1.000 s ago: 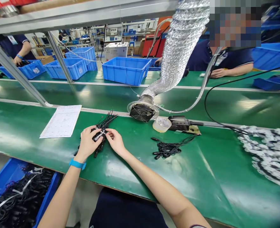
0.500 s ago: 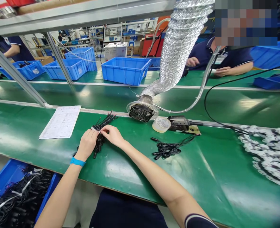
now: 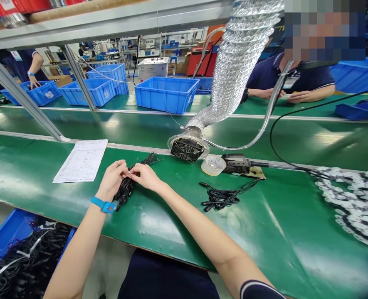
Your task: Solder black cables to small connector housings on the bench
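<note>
A bundle of thin black cables (image 3: pixel 128 182) lies on the green bench (image 3: pixel 177 216), its bare ends fanning out toward the back. My left hand (image 3: pixel 112 179), with a blue wristband, and my right hand (image 3: pixel 145 176) meet over the bundle. Both pinch at a small white tie around the cables. The fingers of both hands are closed.
A printed sheet (image 3: pixel 81 160) lies to the left. A fan on a silver duct (image 3: pixel 186 146), a roll of tape (image 3: pixel 213 164) and a second cable bunch (image 3: pixel 221 197) sit to the right. White-tagged parts (image 3: pixel 352 199) pile at far right. Blue bins (image 3: pixel 165 93) and other people stand behind.
Both hands rose slightly and drew together over the bundle. The cable bundle shifted a little toward the back.
</note>
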The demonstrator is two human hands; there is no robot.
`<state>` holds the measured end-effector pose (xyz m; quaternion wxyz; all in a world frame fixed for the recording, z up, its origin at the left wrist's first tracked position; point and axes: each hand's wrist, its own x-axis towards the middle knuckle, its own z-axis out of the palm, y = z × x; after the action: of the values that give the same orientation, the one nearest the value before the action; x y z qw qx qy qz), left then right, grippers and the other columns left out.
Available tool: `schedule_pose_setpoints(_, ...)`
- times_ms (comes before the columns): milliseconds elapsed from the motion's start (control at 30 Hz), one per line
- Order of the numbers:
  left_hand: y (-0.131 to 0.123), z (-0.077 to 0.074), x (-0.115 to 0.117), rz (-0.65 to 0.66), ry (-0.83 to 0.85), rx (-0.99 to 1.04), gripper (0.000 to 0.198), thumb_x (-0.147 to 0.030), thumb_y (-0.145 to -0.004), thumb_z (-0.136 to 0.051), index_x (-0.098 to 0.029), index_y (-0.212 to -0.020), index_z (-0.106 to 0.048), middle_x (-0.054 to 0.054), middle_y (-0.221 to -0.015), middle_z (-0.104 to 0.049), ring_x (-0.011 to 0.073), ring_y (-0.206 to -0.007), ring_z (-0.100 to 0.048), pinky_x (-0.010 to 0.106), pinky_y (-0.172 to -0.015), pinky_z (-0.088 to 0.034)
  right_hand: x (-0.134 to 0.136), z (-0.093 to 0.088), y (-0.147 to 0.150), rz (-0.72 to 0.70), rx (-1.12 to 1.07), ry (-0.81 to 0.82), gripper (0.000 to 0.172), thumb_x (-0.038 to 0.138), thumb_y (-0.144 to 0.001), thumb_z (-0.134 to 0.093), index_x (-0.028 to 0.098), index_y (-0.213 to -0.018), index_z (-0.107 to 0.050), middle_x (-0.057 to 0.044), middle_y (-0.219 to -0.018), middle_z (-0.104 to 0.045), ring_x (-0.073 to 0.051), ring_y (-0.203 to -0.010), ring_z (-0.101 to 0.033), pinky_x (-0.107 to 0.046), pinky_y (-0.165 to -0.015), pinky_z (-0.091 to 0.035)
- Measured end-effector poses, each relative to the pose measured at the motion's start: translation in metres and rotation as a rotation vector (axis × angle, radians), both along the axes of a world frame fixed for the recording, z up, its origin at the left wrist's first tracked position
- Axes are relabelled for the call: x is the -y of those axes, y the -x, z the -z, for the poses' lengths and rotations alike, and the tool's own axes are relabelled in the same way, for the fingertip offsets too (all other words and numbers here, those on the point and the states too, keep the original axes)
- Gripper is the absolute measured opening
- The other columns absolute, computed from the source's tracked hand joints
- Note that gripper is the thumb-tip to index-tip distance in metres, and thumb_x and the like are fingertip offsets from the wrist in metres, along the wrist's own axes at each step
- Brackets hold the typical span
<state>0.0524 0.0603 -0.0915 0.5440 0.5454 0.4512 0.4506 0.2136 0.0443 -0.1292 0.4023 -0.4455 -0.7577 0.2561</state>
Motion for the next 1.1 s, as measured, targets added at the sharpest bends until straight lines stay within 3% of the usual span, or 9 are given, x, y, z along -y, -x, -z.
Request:
schedule_pose_setpoints(167, 0.017, -0.006, 0.002, 0.118, 0.023, -0.062, 0.046, -0.047, -0.071, -0.081, -0.015, -0.101, -0.069, 0.001, -0.071, -0.061, 0.0117, -0.062, -0.053, 0.026, -0.061, -0.045, 0.004, 0.013, 0.002, 0.055, -0.047, 0.016, 0.013, 0.025, -0.095, -0.067, 0.02, -0.087, -0.076, 0.002, -0.079, -0.06, -0.012, -0.07, -0.054, -0.026, -0.07, -0.038)
schedule_pose_setpoints(333, 0.037, -0.011, 0.006, 0.337, -0.286, -0.54, 0.035, -0.046, -0.086, -0.069, -0.022, -0.111, -0.075, 0.005, -0.085, -0.069, 0.018, -0.078, -0.06, 0.03, -0.072, -0.047, 0.005, 0.019, 0.003, 0.079, -0.066, 0.01, 0.017, 0.025, -0.098, -0.062, 0.02, -0.09, -0.076, 0.001, -0.079, -0.061, -0.013, -0.073, -0.056, -0.027, -0.074, -0.038)
schedule_pose_setpoints(467, 0.033, -0.01, 0.008, 0.268, -0.584, -0.749, 0.025, -0.041, -0.092, -0.061, -0.024, -0.101, -0.078, 0.005, -0.086, -0.071, 0.0191, -0.08, -0.061, 0.031, -0.074, -0.047, 0.006, 0.02, 0.004, 0.082, -0.072, 0.001, 0.018, 0.024, -0.098, -0.061, 0.02, -0.089, -0.076, 0.001, -0.079, -0.06, -0.014, -0.075, -0.055, -0.027, -0.073, -0.038)
schedule_pose_setpoints(600, 0.016, -0.012, 0.01, 0.083, -0.724, -0.739, 0.023, -0.035, -0.092, -0.059, -0.022, -0.085, -0.077, 0.005, -0.086, -0.067, 0.018, -0.082, -0.061, 0.032, -0.077, -0.046, 0.006, 0.02, 0.006, 0.088, -0.083, -0.008, 0.018, 0.027, -0.098, -0.063, 0.02, -0.088, -0.076, 0.001, -0.077, -0.059, -0.013, -0.072, -0.054, -0.027, -0.072, -0.037)
schedule_pose_setpoints(667, 0.009, -0.012, 0.01, 0.017, -0.666, -0.633, 0.02, -0.034, -0.088, -0.063, -0.021, -0.08, -0.076, 0.004, -0.086, -0.065, 0.0182, -0.084, -0.061, 0.032, -0.078, -0.046, 0.006, 0.02, 0.007, 0.092, -0.092, -0.009, 0.016, 0.026, -0.097, -0.065, 0.019, -0.086, -0.075, 0.002, -0.076, -0.059, -0.013, -0.071, -0.054, -0.027, -0.072, -0.038)
schedule_pose_setpoints(733, 0.007, -0.011, 0.007, -0.045, -0.504, -0.459, 0.018, -0.036, -0.082, -0.07, -0.02, -0.076, -0.074, 0.004, -0.084, -0.066, 0.018, -0.083, -0.06, 0.031, -0.077, -0.046, 0.005, 0.022, 0.008, 0.097, -0.107, -0.005, 0.016, 0.023, -0.096, -0.066, 0.019, -0.084, -0.075, 0.001, -0.077, -0.06, -0.013, -0.072, -0.055, -0.026, -0.073, -0.038)
schedule_pose_setpoints(833, 0.008, -0.005, -0.001, -0.116, -0.287, -0.266, 0.027, -0.044, -0.077, -0.075, -0.017, -0.081, -0.074, 0.003, -0.077, -0.066, 0.0144, -0.068, -0.056, 0.029, -0.066, -0.045, 0.004, 0.025, 0.008, 0.101, -0.136, 0.011, 0.015, 0.02, -0.095, -0.066, 0.019, -0.084, -0.076, 0.001, -0.078, -0.062, -0.013, -0.073, -0.057, -0.026, -0.073, -0.039)
schedule_pose_setpoints(1100, 0.002, -0.007, -0.007, -0.024, -0.217, -0.197, 0.036, -0.047, -0.075, -0.08, -0.014, -0.086, -0.074, 0.003, -0.071, -0.065, 0.0124, -0.063, -0.054, 0.027, -0.064, -0.046, 0.004, 0.024, 0.008, 0.106, -0.213, 0.056, 0.016, 0.029, -0.094, -0.068, 0.02, -0.085, -0.077, 0.0, -0.077, -0.063, -0.013, -0.071, -0.056, -0.025, -0.07, -0.04)
